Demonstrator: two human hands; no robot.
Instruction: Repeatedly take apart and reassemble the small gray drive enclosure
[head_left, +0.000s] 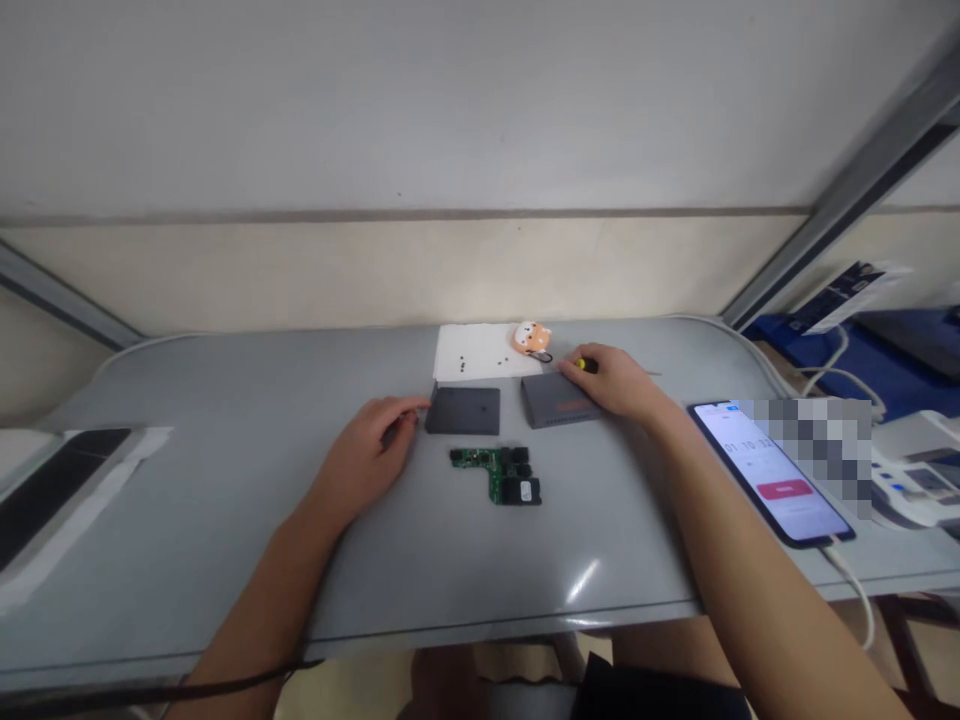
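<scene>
A flat dark grey panel (463,411) lies on the grey table, with my left hand (375,440) at its left edge, fingers curled; whether they pinch anything is unclear. To the right, a dark grey case (555,402) with reddish marking lies beneath the fingers of my right hand (611,378). That hand is closed on a screwdriver with a yellow and black handle (587,366); its thin shaft points right. Nearer the front, a green circuit board (501,474) with black parts lies on the table. Several tiny dark screws (462,364) rest on a white sheet (480,345) behind the panel.
An orange and white animal-shaped pouch (531,338) with a black ring sits on the sheet's right side. At right, a lit phone (772,475) is plugged into a white cable. A black and white flat object (45,490) lies far left.
</scene>
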